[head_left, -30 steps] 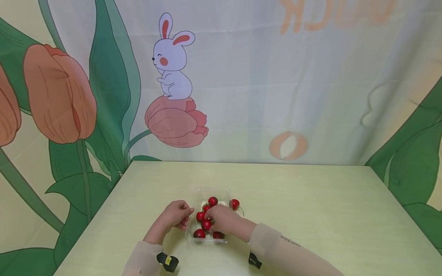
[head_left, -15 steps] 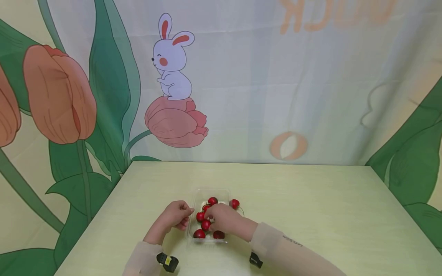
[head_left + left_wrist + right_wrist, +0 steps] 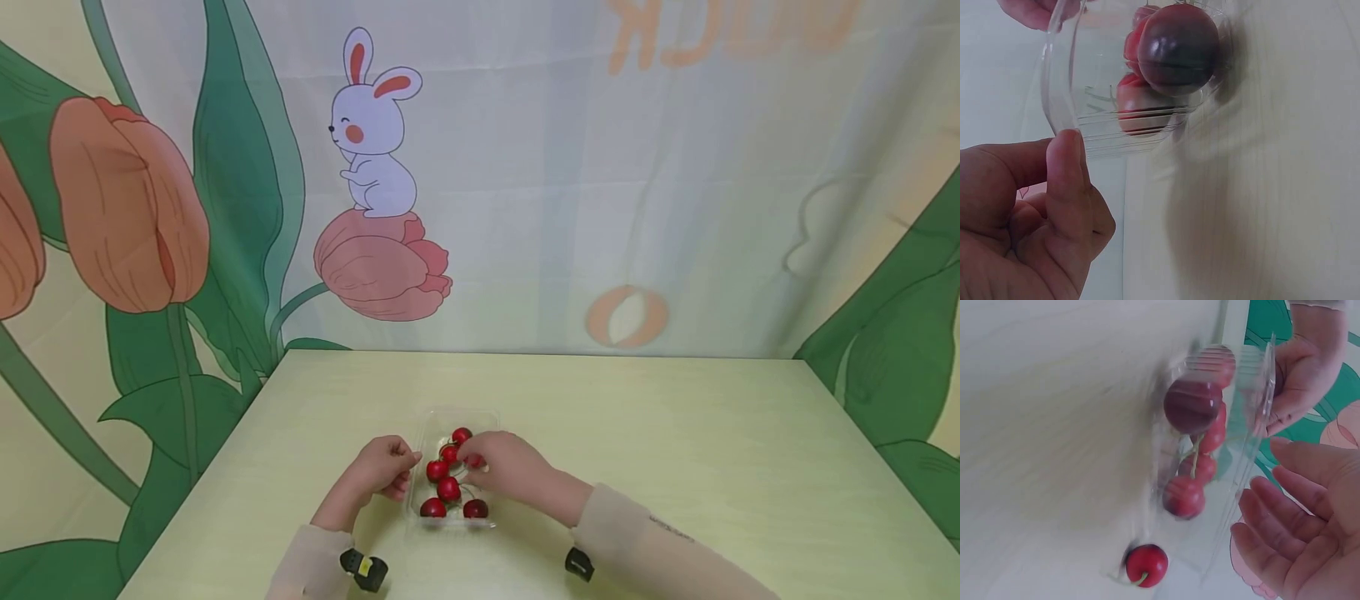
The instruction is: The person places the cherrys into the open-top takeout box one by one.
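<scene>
A clear plastic box (image 3: 415, 500) holds several red cherries, among them a dark one (image 3: 476, 509) at the near right corner. My left hand (image 3: 386, 468) pinches the box's left rim between thumb and finger, as the left wrist view shows up close. Over the right rim hovers my right hand (image 3: 517, 471). In the right wrist view its fingers (image 3: 1272, 515) are spread and loosely bent, with nothing between them. One loose cherry (image 3: 1146, 565) with a green stem lies on the table outside the box; in the head view my right hand hides it.
The box stands on a pale yellow table (image 3: 675, 450). Behind it hangs a printed curtain (image 3: 525, 208) with a rabbit and tulips. A small black device (image 3: 364, 570) is strapped at the left wrist, another (image 3: 579, 564) at the right.
My right hand has moved up and to the right, from inside the box to above its right rim, uncovering more cherries and covering the loose one. The left hand stays on the rim.
</scene>
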Demonstrator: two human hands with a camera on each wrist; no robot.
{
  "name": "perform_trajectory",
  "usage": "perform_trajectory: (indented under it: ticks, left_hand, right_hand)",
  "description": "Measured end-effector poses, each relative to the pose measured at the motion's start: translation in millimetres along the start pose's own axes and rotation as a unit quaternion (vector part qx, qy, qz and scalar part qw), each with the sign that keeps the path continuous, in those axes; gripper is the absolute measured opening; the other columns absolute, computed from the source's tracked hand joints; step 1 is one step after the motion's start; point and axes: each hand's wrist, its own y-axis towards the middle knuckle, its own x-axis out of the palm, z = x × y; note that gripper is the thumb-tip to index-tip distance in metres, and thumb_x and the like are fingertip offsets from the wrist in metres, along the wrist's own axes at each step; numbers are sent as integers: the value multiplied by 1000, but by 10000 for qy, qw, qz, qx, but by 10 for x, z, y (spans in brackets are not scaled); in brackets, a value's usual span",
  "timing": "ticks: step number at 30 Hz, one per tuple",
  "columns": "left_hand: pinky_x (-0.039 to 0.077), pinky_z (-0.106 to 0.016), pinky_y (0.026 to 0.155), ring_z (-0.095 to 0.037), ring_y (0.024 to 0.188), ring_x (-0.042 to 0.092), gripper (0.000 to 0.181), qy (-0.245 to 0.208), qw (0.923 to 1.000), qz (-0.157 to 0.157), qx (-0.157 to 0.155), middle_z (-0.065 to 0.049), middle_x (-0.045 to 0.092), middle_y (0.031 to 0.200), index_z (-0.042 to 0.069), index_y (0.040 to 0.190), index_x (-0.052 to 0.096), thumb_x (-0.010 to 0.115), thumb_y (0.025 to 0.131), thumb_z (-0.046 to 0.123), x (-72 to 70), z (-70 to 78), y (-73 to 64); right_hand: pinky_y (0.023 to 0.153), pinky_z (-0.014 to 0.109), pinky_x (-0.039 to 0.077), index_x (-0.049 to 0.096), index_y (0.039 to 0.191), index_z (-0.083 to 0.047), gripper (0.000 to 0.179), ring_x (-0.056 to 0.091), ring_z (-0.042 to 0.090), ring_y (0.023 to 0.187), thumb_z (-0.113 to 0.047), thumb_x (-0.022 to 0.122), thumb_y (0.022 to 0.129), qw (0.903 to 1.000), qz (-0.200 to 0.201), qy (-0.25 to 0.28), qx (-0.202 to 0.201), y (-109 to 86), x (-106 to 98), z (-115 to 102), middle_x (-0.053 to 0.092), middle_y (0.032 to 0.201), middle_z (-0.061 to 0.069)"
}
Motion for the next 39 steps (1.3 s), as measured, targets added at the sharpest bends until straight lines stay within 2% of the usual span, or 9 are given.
perform_trajectory:
  ticks: [6,15,21,25,33,39]
  left_hand:
    - [56,-21,52,-11,55,53,20,-40,10000,9,1,-3,50,69,3,87,56,60,103,15,-3,-6,2]
    - [56,-21,52,-12,55,53,20,-20,10000,9,2,-3,50,70,3,88,55,60,103,15,3,-14,15]
    - [56,-21,52,-12,56,53,20,15,10000,22,-22,-3,51,71,3,89,56,60,103,16,4,-7,11]
    - [57,-22,53,-12,56,54,20,26,10000,23,-22,-4,51,71,3,89,56,60,103,16,5,-10,14]
    - [57,-22,53,-12,57,54,20,35,10000,26,-8,-3,51,71,3,89,56,60,103,15,0,-7,10]
    - [57,-22,53,-12,57,53,19,25,10000,20,-9,-4,51,71,2,89,56,60,103,15,-5,-2,2]
  right_hand:
    - [85,36,58,72,117,-3,26,68,28,99,-10,74,91,9994,316,134,29,-95,-64,118,74,114,11]
    - [88,38,59,69,121,-3,29,67,28,98,-10,72,93,9952,922,329,17,-233,-111,303,72,116,12]
    - [88,40,59,70,117,-3,25,68,30,102,-9,73,92,9916,1163,463,313,-279,-108,415,71,116,12]
    - [84,37,58,69,114,-2,25,68,31,101,-8,74,90,9886,1315,493,535,-288,-93,505,71,115,13]
    - [82,36,57,69,114,-2,28,68,29,100,-7,77,87,9827,1224,877,1075,-226,-45,652,70,116,13]
    - [83,38,59,69,114,-1,31,68,30,100,-6,78,85,9784,1205,1105,1267,-153,-13,729,71,115,14]
